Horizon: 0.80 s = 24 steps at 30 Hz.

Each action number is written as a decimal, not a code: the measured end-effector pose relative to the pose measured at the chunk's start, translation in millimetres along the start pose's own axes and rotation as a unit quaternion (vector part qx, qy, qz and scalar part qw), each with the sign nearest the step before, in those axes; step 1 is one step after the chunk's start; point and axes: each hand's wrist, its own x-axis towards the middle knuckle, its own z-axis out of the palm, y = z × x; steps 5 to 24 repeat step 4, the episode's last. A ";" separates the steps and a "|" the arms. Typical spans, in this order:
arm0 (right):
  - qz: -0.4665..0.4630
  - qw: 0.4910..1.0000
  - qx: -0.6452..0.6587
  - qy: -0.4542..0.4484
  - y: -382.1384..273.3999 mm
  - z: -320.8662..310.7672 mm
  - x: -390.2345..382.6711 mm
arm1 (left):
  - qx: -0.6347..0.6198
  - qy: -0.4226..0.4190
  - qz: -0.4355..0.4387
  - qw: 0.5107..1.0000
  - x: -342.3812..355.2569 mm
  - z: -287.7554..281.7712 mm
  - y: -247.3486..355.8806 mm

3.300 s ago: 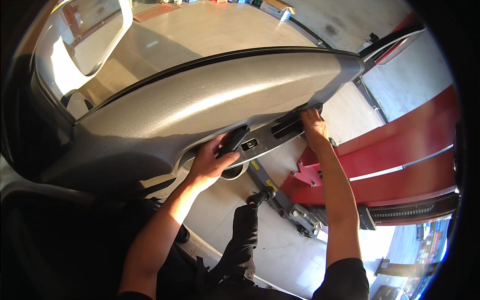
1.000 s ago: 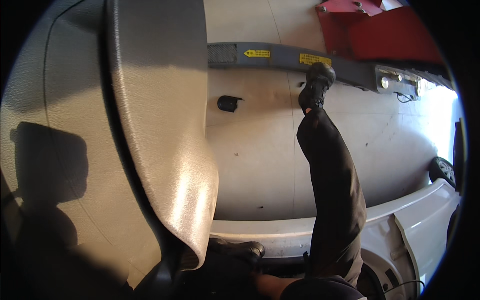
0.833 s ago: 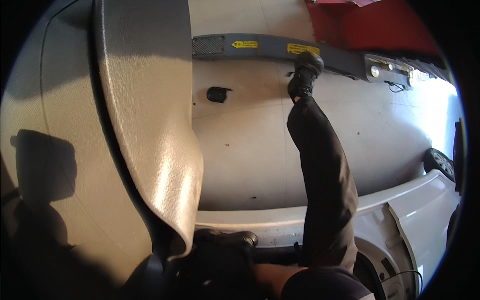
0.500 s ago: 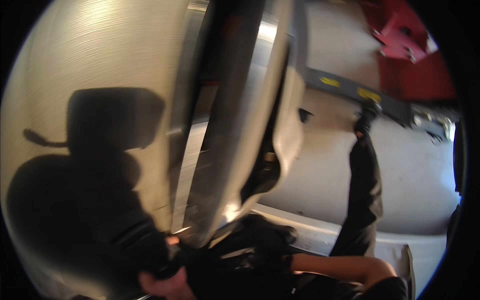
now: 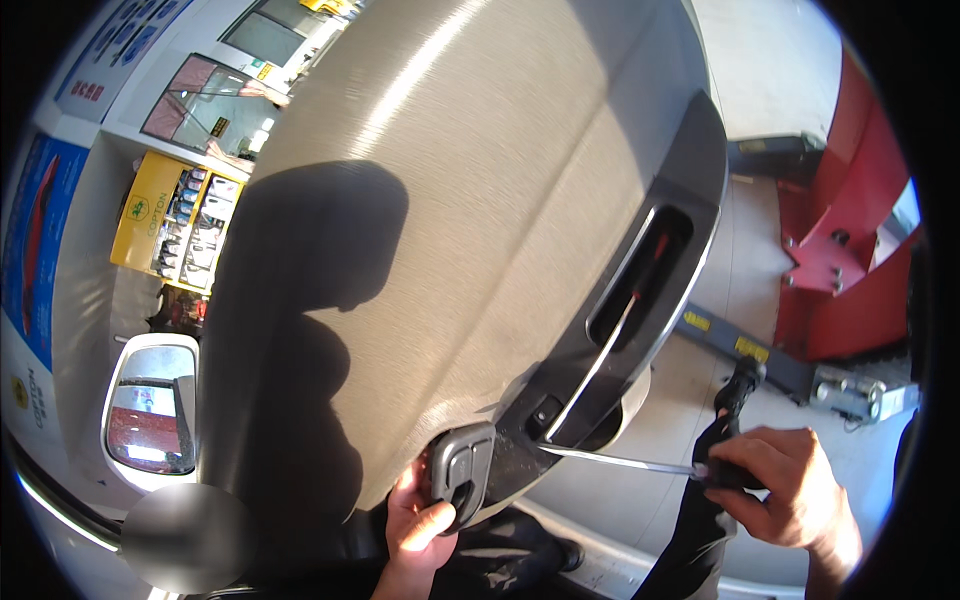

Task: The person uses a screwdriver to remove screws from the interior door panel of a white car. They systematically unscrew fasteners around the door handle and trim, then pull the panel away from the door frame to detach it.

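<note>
A large grey textured plastic car door trim panel (image 5: 450,230) fills most of the view, held upright and tilted, with the person's shadow falling across its face. Along its right edge runs a dark grey plastic armrest surround with a long pull-handle slot (image 5: 640,290), and at the panel's lower end sits a small black window switch block (image 5: 462,472). To the right, on the pale concrete floor (image 5: 690,470), stands a red steel vehicle lift post (image 5: 840,270) with a grey lift arm (image 5: 740,345) reaching out from its foot; at lower left a white car's door mirror (image 5: 150,412) shows (the yellow shelving beyond it is too small to read into).

The left hand (image 5: 420,525) supports the panel from beneath, fingers curled closed around the switch block with the thumb pressing its underside. The right hand (image 5: 780,485) is clenched around the dark handle of a thin metal-shafted screwdriver (image 5: 620,460), whose tip meets the lower edge of the armrest surround, just right of the switch block.

Done well, this prying would likely call for a shallow blade angle and gentle leverage, with the left hand steadying the panel so the tip cannot skid across the textured face or snap a clip.
</note>
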 end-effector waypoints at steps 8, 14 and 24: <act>-0.162 0.975 -0.136 0.068 -19.0 -14.5 38.8 | 0.002 -0.038 -0.004 0.999 -10.0 -3.5 -0.8; -0.162 0.975 -0.136 0.068 -19.0 -14.5 38.8 | 0.002 -0.038 -0.004 0.999 -10.0 -3.5 -0.8; -0.162 0.975 -0.136 0.068 -19.0 -14.5 38.8 | 0.002 -0.038 -0.004 0.999 -10.0 -3.5 -0.8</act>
